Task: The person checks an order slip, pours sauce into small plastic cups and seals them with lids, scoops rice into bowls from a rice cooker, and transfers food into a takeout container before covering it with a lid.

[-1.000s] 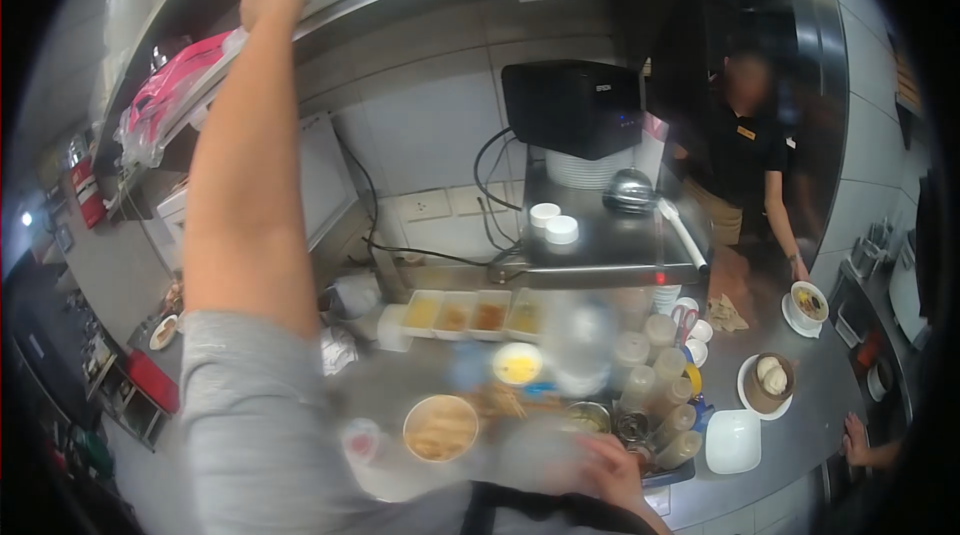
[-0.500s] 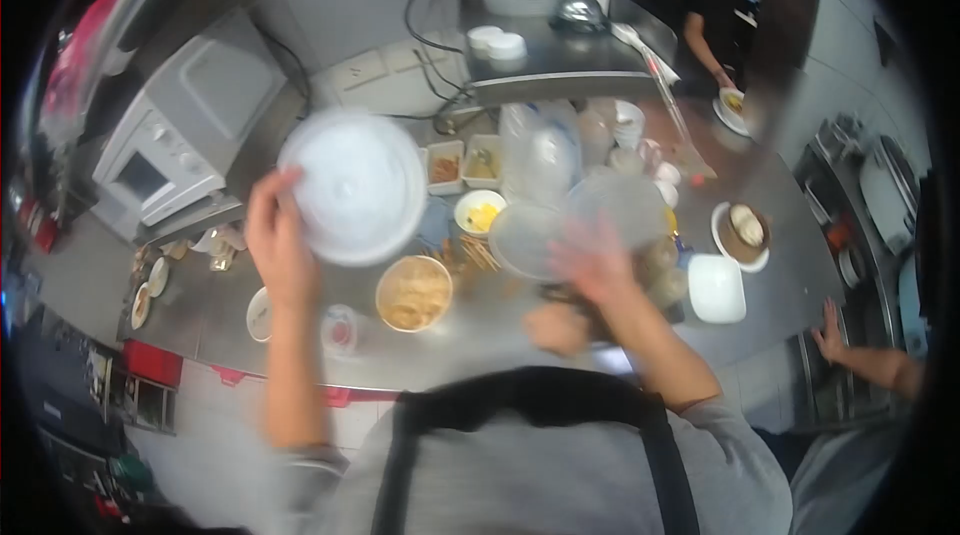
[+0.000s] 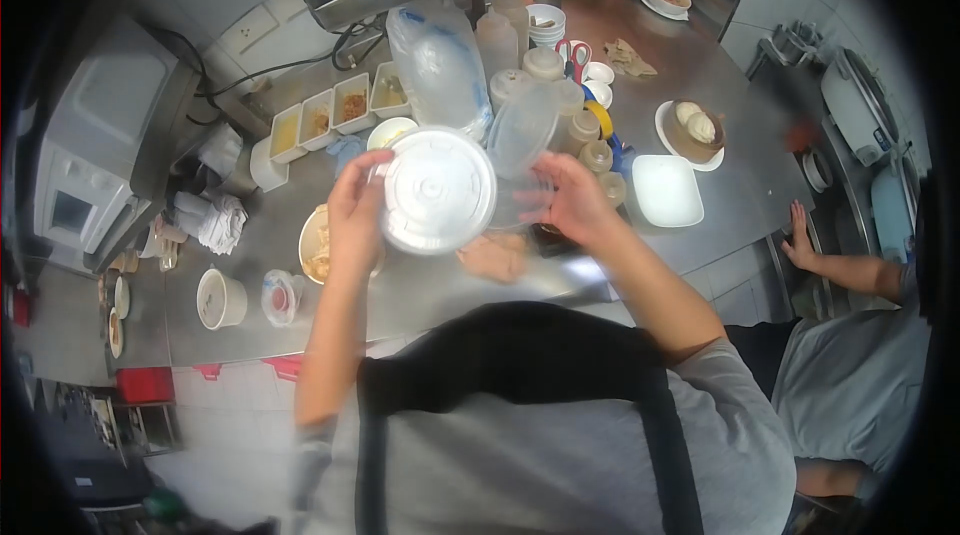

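Observation:
My left hand (image 3: pixel 356 210) grips the edge of a round white plastic lid (image 3: pixel 440 190), held up over the counter. To its right, my right hand (image 3: pixel 580 200) has its fingers at the edge of a clear plastic lid (image 3: pixel 508 203); the fingertips are blurred. Another clear lid (image 3: pixel 526 125) leans among the jars just beyond. Partly hidden behind my left forearm is a bowl of food (image 3: pixel 315 247). A crumpled tan cloth (image 3: pixel 493 257) lies below the white lid.
Sauce containers (image 3: pixel 352 103), a plastic bag (image 3: pixel 437 65) and jars line the back. A white square dish (image 3: pixel 667 191) and a bun basket (image 3: pixel 697 131) stand right. A tub (image 3: pixel 221 297) and cup (image 3: pixel 282 297) are left. A co-worker's hand (image 3: pixel 799 237) rests at the right edge.
The view has turned rightward. My left hand has brought the white lid down and closer to my right hand. At the back, another person's hand is still beside a bowl.

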### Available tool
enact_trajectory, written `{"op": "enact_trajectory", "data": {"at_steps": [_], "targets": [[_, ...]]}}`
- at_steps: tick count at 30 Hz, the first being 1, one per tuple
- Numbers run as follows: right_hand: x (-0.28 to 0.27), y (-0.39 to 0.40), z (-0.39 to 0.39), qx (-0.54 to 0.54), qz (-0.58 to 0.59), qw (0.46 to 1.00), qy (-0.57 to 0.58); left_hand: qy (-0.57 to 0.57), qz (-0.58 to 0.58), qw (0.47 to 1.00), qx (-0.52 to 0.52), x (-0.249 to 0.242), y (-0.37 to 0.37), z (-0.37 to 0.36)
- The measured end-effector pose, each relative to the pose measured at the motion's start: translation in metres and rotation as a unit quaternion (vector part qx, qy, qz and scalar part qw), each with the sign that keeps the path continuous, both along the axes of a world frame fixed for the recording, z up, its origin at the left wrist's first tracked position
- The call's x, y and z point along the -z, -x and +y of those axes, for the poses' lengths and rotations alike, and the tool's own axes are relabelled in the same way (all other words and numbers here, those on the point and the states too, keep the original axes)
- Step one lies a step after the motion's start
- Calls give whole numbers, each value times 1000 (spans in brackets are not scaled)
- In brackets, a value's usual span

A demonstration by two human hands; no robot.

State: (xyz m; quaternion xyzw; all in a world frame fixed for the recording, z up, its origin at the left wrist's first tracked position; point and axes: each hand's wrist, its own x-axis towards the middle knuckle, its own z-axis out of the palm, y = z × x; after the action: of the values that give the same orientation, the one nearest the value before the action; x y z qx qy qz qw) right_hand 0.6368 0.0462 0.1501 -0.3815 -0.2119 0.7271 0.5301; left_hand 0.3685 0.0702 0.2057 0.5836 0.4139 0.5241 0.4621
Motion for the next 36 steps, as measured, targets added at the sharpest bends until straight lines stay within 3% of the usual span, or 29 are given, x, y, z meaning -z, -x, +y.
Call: {"op": "enact_trajectory", "data": {"at_steps": [7,10,11,14,15,17,19,22,25,27,28,29,32,34,36], "targets": [[-18,18,9,-1,-92,996,8,51,-37,998,23,18,-46,44],[14,39,17,101,-222,968,-52,63,-56,996,29,27,-46,49],[20,43,14,124,-284,942,-126,58,-77,995,23,26,-42,45],[14,64,-14,121,-268,915,-277,50,-102,993,-7,23,-16,32],[-2,64,-29,48,-245,933,-258,49,-104,993,-20,24,-7,25],[-21,63,-48,-69,-268,920,-278,89,-128,988,4,26,6,7],[-27,61,-57,-156,-357,850,-354,122,-147,981,13,28,18,-13],[-2,71,-54,-147,-276,826,-469,139,-154,978,7,31,35,-39],[20,71,-45,-123,-282,820,-482,116,-146,981,-51,39,50,-49],[32,72,-42,-135,-415,794,-424,114,-131,974,-145,54,58,-50],[38,72,-42,-136,-479,773,-393,77,-88,978,-172,62,59,-51],[46,72,-46,-63,-569,702,-423,40,-44,979,-197,69,58,-53],[14,41,-51,-71,-578,699,-415,-29,60,962,-263,76,68,-57],[-28,9,-35,-83,-784,490,-372,-46,81,950,-298,80,79,-62],[-35,-11,-15,-103,-887,340,-294,-54,66,944,-318,69,87,-63]]}}
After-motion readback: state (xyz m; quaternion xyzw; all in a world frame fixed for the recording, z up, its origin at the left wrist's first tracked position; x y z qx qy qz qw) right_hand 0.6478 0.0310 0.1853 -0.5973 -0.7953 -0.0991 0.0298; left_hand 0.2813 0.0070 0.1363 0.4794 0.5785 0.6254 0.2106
